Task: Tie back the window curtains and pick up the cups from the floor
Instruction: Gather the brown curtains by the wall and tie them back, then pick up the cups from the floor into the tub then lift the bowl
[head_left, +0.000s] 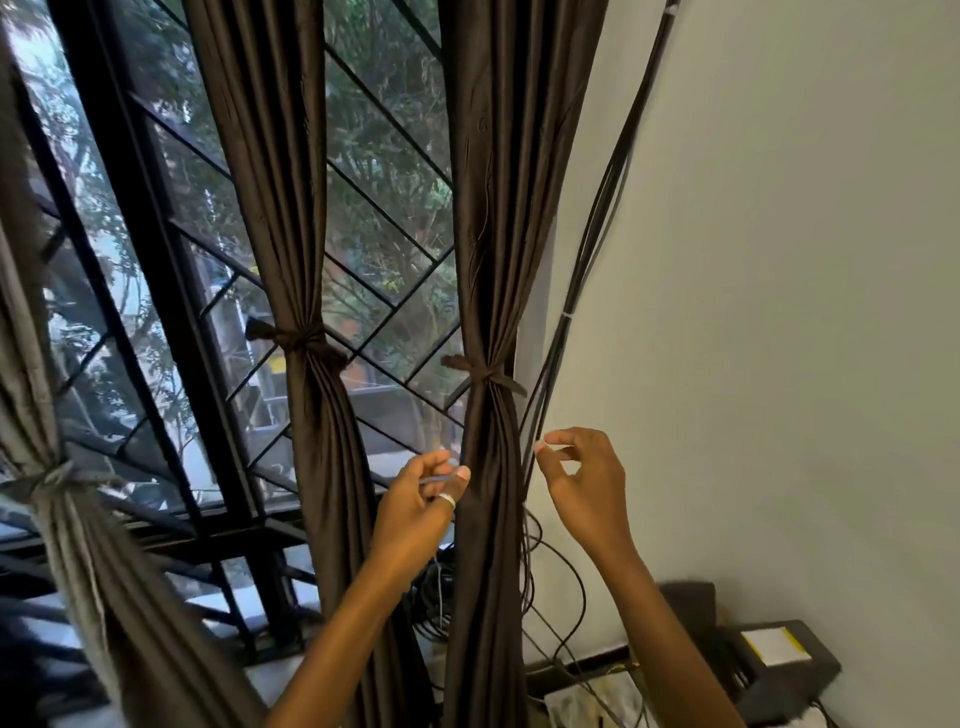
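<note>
Hands half-open, empty: left hand (421, 499) & right hand (584, 475) flank tied curtain (488, 467), fingers loosely curled.

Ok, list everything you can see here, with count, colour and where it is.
curtains: three, two dark brown at centre and right, one greyer at left; all gathered
ties: three, one knotted around each curtain
window grille: one, black, behind the curtains
cables: several, black, down the wall right of the right curtain, looping below
wall: one, pale, right side
box: one, dark with a yellow-edged label, bottom right
cups: none in view
left hand: open, ring on a finger, left of the right curtain
right hand: open, near the cables
</note>
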